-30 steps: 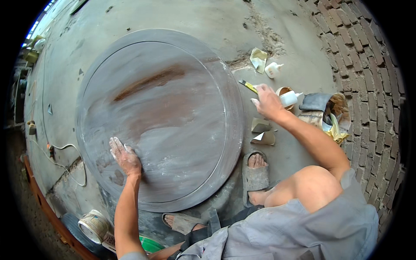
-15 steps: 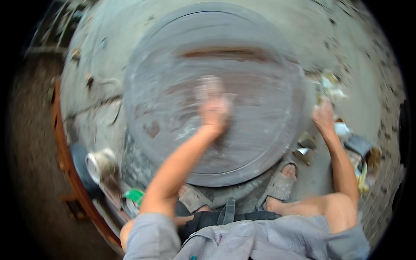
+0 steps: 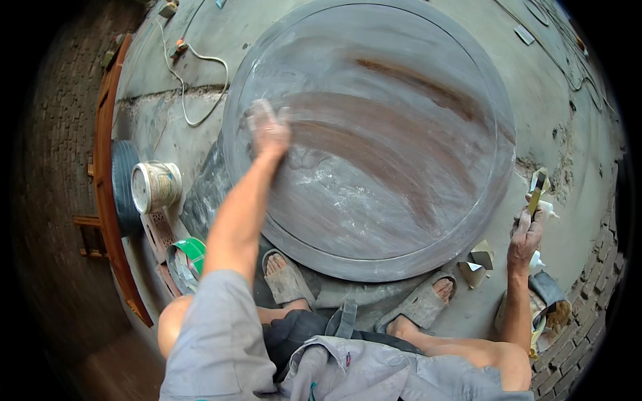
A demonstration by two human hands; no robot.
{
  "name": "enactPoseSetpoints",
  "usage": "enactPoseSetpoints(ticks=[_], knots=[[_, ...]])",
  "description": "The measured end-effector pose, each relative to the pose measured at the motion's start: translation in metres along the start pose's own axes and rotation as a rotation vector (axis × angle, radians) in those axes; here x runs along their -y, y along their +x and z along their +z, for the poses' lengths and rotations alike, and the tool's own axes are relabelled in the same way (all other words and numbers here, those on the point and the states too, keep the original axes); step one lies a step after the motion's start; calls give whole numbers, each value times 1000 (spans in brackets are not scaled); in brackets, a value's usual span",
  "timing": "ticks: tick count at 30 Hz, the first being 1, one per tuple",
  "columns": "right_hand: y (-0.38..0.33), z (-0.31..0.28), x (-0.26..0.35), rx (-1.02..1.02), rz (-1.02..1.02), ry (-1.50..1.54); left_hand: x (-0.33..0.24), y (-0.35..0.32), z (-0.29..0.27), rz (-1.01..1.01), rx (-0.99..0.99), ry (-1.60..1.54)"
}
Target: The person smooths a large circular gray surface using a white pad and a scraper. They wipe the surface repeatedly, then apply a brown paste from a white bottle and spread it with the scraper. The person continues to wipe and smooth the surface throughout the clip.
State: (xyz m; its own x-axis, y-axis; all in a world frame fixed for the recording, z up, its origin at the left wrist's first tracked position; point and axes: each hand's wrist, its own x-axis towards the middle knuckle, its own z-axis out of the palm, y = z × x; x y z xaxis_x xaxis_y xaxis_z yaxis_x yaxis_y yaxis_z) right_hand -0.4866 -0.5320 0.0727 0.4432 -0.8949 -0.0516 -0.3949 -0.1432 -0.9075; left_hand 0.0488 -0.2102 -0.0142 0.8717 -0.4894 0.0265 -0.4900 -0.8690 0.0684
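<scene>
1. The large round grey disc (image 3: 374, 134) lies flat on the concrete floor (image 3: 568, 100) and fills the upper middle of the frame; brown streaks run across it from upper right toward lower left, and a pale, chalky patch sits left of its centre.
2. The left hand (image 3: 267, 127) is pressed flat on the disc's upper-left part, just inside the rim, fingers together and dusted white, clamped on nothing. The pale patch lies just below and right of it.
3. The right hand (image 3: 525, 237) is off the disc, past its lower-right rim, closed around a yellow-handled scraper (image 3: 537, 190) that points up the frame. The left hand is the nearer one to the worked surface.
4. Both sandalled feet (image 3: 287, 277) touch the disc's lower rim.
5. Outward: folded paper scraps (image 3: 476, 264) at lower right, a tin can (image 3: 154, 187) and a green-rimmed container (image 3: 186, 260) at left, a white cable (image 3: 194, 80) at upper left. Nothing lies on the disc.
</scene>
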Motion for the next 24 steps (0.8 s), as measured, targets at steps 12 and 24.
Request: enactPoseSetpoints(ticks=[12,24], knots=[[1,74,56,215,-54,38,-200,-250,-24,787,187,-467],[-18,59,49,234,12,110,52,-90,-10,-150,87,-215]])
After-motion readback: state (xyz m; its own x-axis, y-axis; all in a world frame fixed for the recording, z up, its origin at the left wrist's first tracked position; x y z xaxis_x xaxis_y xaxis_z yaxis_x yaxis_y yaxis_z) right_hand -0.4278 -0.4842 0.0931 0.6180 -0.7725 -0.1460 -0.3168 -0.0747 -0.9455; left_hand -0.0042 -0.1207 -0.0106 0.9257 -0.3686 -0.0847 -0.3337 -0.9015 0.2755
